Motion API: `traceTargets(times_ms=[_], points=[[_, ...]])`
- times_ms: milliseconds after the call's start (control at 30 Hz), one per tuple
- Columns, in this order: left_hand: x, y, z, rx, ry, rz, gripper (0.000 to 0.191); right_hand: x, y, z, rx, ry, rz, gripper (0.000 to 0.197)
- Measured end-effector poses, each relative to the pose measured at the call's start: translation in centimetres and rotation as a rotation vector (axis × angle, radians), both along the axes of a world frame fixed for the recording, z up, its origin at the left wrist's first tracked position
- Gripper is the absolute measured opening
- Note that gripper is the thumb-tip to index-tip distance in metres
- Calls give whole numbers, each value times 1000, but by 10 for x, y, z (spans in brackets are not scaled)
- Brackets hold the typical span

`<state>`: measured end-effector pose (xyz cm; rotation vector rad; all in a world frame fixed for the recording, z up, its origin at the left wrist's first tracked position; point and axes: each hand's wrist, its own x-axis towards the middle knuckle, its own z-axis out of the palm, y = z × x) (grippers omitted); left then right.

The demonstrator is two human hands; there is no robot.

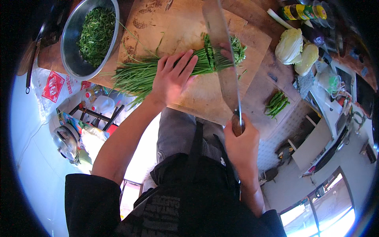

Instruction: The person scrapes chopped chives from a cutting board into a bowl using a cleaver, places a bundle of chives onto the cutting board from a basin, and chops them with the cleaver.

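A bundle of green garlic chives (133,75) lies across a wooden cutting board (201,97). My left hand (174,74) presses down on the bundle, fingers spread over the stalks. In my right hand (242,142) is the wooden handle of a large kitchen knife (225,74). Its broad blade stands across the right part of the bundle, blurred and partly hiding the stalks behind it. Short cut chives (238,50) are heaped just right of the blade, with a few loose bits on the board.
A metal bowl (66,63) of chopped greens (96,37) stands at the board's left. To the right lie green chili peppers (277,103), napa cabbages (289,46) and a yellow-labelled jar (305,12). A long-handled utensil (31,65) is at far left.
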<state>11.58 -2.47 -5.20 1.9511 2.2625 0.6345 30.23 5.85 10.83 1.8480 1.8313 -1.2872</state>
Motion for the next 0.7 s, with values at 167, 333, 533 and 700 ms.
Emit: traceTargets(times_ms=[167, 333, 533, 700], points=[[-1, 2, -2, 12, 11, 2, 55, 8, -14, -14, -9, 20, 75, 18], [0, 3, -5, 28, 8, 19, 60, 4, -20, -21, 12, 67, 52, 15], [1, 6, -2, 28, -47, 30, 53, 6, -17, -34, -37, -2, 91, 19], [-3, 1, -9, 79, -93, 28, 55, 5, -20, -48, -91, -80, 72, 18]])
